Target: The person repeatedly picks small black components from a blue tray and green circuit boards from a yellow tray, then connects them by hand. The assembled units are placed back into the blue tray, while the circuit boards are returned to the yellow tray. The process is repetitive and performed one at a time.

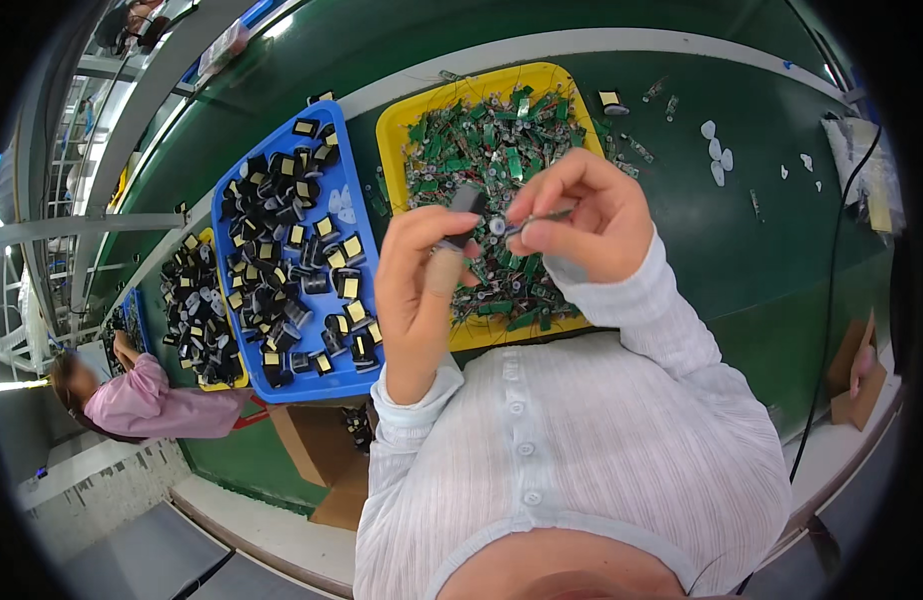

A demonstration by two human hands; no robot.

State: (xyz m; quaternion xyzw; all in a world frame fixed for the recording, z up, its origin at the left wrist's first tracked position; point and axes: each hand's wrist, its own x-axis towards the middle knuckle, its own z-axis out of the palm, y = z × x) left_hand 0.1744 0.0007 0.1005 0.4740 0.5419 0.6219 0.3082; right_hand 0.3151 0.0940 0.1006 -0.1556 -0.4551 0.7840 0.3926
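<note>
Between the thumb and fingers of my left hand point(414, 285) is a small black plastic housing point(468, 204); a tan wrap covers one finger. My right hand point(604, 220) pinches a small circuit board with thin wires point(544, 221), close to the housing. A small round silver part point(498, 226) shows between the hands; whether it is attached to the board I cannot tell. Both hands are above a yellow tray point(390, 140) heaped with green circuit boards, wires and round metal parts.
Left of it, a blue tray point(356, 195) holds black housings with pale yellow pads. Beyond is another filled tray point(207, 300), near a person in pink point(172, 405). White oval pieces point(717, 153) and loose boards lie right. A black cable point(832, 270) hangs beside a plastic bag point(867, 170).
</note>
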